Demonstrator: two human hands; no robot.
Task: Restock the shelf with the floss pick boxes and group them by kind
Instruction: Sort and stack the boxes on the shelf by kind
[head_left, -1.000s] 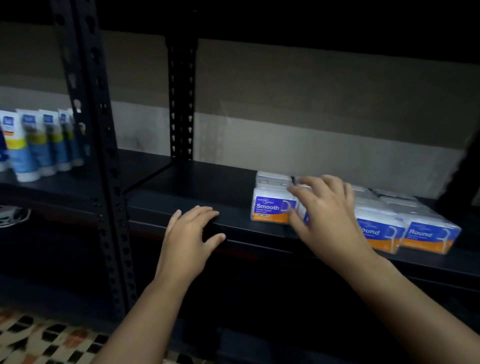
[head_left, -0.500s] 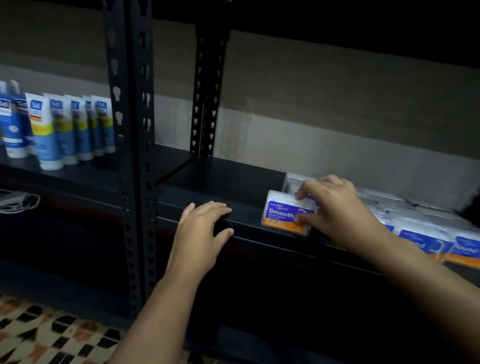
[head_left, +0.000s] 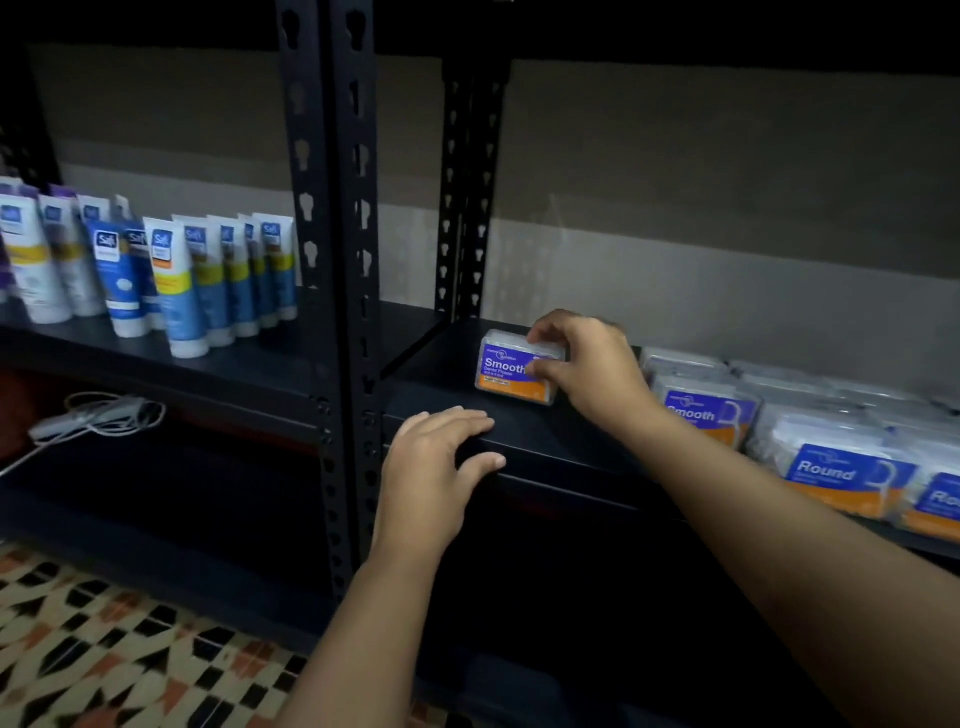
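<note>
The right hand (head_left: 587, 364) now has a "Smooth" floss pick box (head_left: 511, 370) pinched between thumb and curled fingers, and that box has travelled: a second ago it sat hard against the other packs, half a second ago it was sliding free, and now it stands on its own toward the left part of the shelf (head_left: 545, 452), well apart from the cluster. It looks set down or just touching the shelf board, label facing out; whether its base is fully down I cannot tell.

Left behind on the right, a second Smooth box (head_left: 709, 415) heads the remaining pile, with the Round boxes (head_left: 841, 475) further right and more packs stacked behind them. So a gap opens between the moved box and the rest, and that reads as the start of a separate Smooth group.

The left hand (head_left: 436, 462) is spread flat, fingers relaxed over the front lip of the shelf, thumb hooked under the edge, holding nothing; it has not shifted across these moments.

Over in the neighbouring bay, the row of tubes (head_left: 171, 275) stands upright.

My read: sorting is early, one Smooth box placed, at least one more to follow.
</note>
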